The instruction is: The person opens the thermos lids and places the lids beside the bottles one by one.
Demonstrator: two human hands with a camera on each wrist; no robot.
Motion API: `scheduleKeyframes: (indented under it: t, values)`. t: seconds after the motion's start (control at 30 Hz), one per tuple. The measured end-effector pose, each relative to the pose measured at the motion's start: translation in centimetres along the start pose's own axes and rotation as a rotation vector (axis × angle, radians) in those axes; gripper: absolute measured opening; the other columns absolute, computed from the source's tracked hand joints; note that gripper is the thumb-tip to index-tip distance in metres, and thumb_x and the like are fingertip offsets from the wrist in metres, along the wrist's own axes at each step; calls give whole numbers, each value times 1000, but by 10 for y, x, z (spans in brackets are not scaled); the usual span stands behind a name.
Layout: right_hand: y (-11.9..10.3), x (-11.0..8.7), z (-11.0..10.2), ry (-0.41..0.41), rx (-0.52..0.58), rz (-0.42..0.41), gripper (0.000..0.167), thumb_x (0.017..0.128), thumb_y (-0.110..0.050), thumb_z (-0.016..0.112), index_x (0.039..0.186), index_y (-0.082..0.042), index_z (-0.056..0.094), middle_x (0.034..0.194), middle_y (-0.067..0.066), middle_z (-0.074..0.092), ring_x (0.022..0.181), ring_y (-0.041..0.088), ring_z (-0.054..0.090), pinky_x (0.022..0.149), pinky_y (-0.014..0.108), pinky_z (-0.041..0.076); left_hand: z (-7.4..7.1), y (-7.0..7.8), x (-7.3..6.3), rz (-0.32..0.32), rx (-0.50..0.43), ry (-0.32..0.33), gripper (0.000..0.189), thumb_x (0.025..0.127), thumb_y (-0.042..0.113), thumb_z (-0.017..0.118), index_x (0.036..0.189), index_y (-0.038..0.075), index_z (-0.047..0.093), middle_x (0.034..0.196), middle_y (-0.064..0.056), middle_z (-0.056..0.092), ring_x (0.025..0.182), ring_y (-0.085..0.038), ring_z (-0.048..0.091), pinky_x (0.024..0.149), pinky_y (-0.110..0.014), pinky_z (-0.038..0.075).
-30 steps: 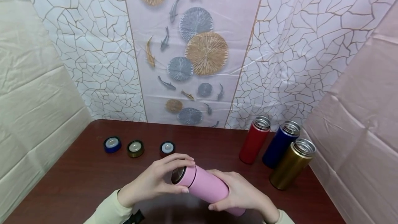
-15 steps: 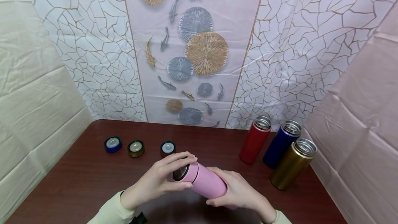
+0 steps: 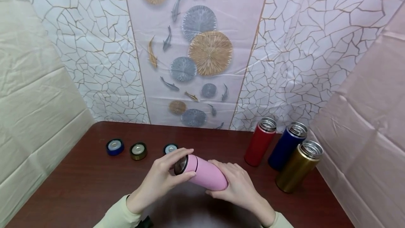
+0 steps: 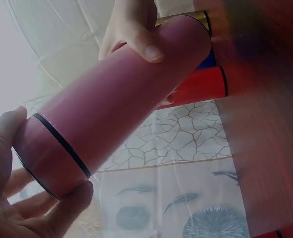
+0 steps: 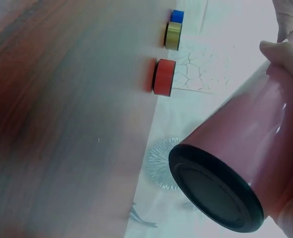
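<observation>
A pink thermos flask (image 3: 209, 176) is held tilted above the table, its lid end up to the left. My left hand (image 3: 158, 177) grips the pink lid (image 4: 49, 156), thumb on one side and fingers on the other. A dark seam line runs between lid and body. Around the lower body curls my right hand (image 3: 238, 185), its thumb (image 4: 149, 52) showing in the left wrist view. The black base (image 5: 216, 191) of the flask faces the right wrist camera, apart from the table.
Red (image 3: 259, 145), blue (image 3: 284, 149) and gold (image 3: 294, 171) flasks stand lidless at the right. Blue (image 3: 114, 147), gold (image 3: 138, 151) and red (image 5: 164, 77) lids lie at the back left of the dark wooden table (image 3: 88, 182). Patterned cloth (image 3: 104, 80) hangs behind.
Both hands have carried the pink flask a little up and away in the head view. It lies slightly more level, and the left hand now partly covers the red lid.
</observation>
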State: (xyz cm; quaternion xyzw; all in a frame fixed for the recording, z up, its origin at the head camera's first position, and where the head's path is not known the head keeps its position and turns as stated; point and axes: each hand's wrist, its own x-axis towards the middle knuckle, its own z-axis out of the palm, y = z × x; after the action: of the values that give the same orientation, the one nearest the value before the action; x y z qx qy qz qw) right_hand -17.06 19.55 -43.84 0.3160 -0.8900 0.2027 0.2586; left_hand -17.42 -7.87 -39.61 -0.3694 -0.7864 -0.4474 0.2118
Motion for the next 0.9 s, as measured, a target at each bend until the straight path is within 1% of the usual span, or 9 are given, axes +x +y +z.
scheduleKeyframes:
  t: [0.1, 0.2, 0.27, 0.4, 0.53, 0.63, 0.73, 0.8, 0.9]
  values:
    - [-1, 0, 0, -2, -8, 12, 83, 65, -53, 90, 137, -26, 60, 122, -10, 68, 93, 9, 62, 79, 35, 52, 0, 1, 1, -36, -19, 6, 55, 84, 31, 84, 136, 24, 64, 132, -2, 64, 111, -15, 63, 74, -24, 55]
    - [-2, 0, 0, -2, -7, 17, 83, 65, -55, 89, 137, -27, 60, 122, -11, 68, 92, 9, 62, 79, 35, 52, -3, 1, 1, -38, -31, -19, 58, 85, 32, 83, 138, 26, 62, 135, 0, 62, 117, -15, 61, 77, -25, 56]
    - [-2, 1, 0, -2, 7, 17, 82, 66, -57, 88, 137, -28, 60, 122, -12, 68, 92, 8, 62, 78, 35, 52, -6, 0, 0, -15, -37, -55, 62, 85, 32, 83, 141, 24, 59, 139, 0, 59, 123, -17, 59, 83, -27, 55]
    - [-1, 0, -3, -27, 72, 32, 80, 69, -63, 84, 138, -30, 60, 123, -13, 67, 93, 8, 63, 75, 33, 53, -19, -1, 1, 25, -42, -197, 75, 84, 35, 83, 150, 24, 48, 152, 1, 47, 135, -19, 49, 100, -33, 49]
    - [0, -4, -8, -98, 167, 25, 81, 70, -65, 83, 139, -29, 59, 123, -10, 68, 96, 7, 65, 76, 32, 55, -31, 0, 2, 81, -42, -336, 80, 86, 29, 82, 154, 23, 42, 157, 2, 39, 140, -19, 43, 106, -36, 44]
    - [2, -6, -13, -182, 224, 1, 80, 71, -64, 82, 139, -30, 58, 122, -9, 68, 98, 5, 65, 78, 31, 55, -36, 1, 2, 156, -58, -405, 77, 86, 22, 82, 153, 21, 44, 157, 2, 40, 141, -19, 43, 106, -35, 44]
    - [2, -7, -17, -262, 269, -9, 79, 72, -64, 82, 140, -32, 57, 120, -10, 68, 98, 4, 64, 78, 30, 55, -38, 2, 2, 254, -74, -431, 73, 85, 19, 84, 149, 19, 49, 153, 2, 44, 137, -18, 47, 104, -34, 46]
    - [2, -7, -19, -292, 284, -12, 79, 72, -64, 82, 140, -33, 57, 120, -11, 68, 98, 4, 64, 77, 29, 55, -38, 2, 3, 310, -71, -424, 71, 83, 19, 85, 146, 18, 51, 149, 1, 47, 132, -17, 51, 102, -33, 48]
    - [2, -8, -20, -301, 276, -17, 78, 73, -64, 81, 140, -34, 57, 120, -12, 68, 96, 4, 63, 76, 29, 54, -37, 3, 2, 333, -57, -399, 70, 81, 21, 87, 143, 20, 53, 145, 1, 50, 127, -15, 55, 98, -31, 50]
